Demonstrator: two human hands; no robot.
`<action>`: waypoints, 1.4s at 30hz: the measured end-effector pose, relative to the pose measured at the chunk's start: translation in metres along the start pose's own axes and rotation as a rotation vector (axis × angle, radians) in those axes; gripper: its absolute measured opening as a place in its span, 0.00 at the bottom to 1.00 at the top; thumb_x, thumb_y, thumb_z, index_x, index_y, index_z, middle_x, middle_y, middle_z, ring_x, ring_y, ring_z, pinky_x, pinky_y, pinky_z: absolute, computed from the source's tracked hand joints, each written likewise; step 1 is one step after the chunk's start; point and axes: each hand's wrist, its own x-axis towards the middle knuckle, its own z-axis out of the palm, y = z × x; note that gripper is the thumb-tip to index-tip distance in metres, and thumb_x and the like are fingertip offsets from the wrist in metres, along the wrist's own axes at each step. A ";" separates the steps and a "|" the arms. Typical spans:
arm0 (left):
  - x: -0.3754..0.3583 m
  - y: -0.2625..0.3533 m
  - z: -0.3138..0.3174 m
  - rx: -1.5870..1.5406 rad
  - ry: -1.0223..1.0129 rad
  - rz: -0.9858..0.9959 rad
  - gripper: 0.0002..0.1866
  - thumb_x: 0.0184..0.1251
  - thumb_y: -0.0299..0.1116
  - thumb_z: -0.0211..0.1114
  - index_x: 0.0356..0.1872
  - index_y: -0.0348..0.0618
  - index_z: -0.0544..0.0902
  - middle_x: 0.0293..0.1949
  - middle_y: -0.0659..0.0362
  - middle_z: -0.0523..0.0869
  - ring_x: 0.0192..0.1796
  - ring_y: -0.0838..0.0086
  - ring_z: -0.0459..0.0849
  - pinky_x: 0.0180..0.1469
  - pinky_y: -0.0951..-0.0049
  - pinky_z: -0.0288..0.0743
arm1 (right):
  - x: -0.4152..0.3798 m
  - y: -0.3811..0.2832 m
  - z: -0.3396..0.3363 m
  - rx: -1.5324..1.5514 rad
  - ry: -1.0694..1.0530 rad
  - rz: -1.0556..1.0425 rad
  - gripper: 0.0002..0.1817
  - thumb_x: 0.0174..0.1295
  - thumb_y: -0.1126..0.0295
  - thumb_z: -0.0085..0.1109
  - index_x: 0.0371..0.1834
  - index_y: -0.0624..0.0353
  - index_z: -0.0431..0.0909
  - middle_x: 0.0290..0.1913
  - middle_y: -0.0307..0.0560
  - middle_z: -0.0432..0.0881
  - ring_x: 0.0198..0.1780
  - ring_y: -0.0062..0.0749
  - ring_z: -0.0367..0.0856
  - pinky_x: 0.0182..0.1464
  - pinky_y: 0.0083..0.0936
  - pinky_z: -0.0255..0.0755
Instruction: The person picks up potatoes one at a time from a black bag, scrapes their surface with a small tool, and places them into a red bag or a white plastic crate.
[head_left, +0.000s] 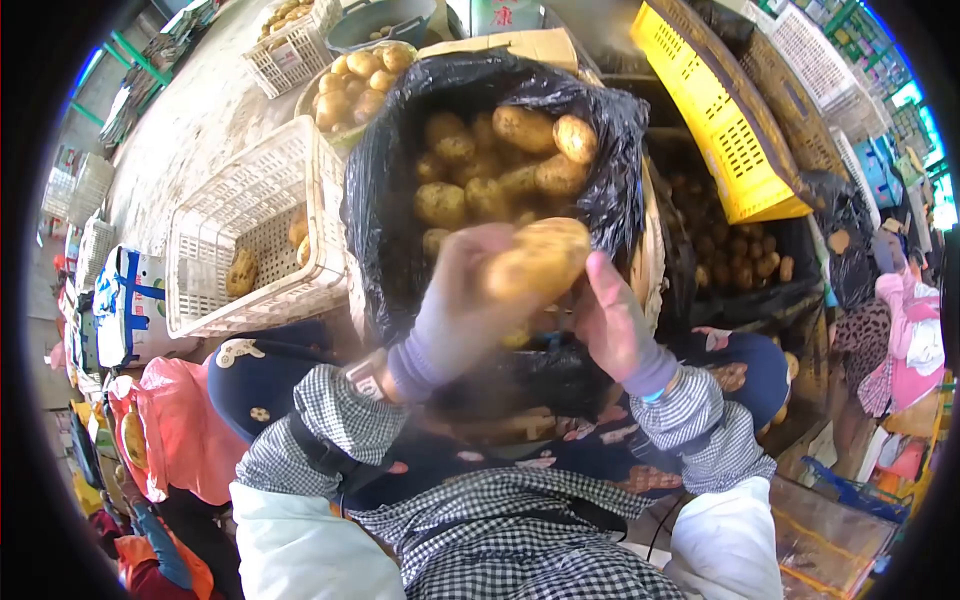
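A large yellow-brown potato [545, 255] is held up over the black plastic bag [385, 190], with my left hand [450, 300] wrapped round its near left side. Beside the potato's right end is my right hand [612, 325], fingers stretched out and thumb side toward it, with nothing in its grasp. Both hands wear purple cuffs at the wrist, and the left one is slightly blurred. Beneath them, the bag lines an open container and holds many potatoes [487, 197], some with dark soil spots.
To the left stands a white plastic crate [255, 308] with a few potatoes in it. A basket of potatoes [362, 82] sits behind it. On the right, a yellow crate [715, 120] leans above a black-lined container of smaller potatoes [740, 258]. A pink plastic bag [185, 425] lies at the lower left.
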 end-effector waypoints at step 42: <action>0.029 0.033 -0.017 0.884 -0.099 0.304 0.43 0.38 0.37 0.82 0.62 0.41 0.72 0.55 0.48 0.78 0.57 0.50 0.78 0.58 0.59 0.75 | -0.026 -0.098 -0.034 -0.794 -0.115 -0.690 0.24 0.73 0.73 0.48 0.71 0.66 0.65 0.57 0.52 0.81 0.44 0.28 0.84 0.50 0.25 0.78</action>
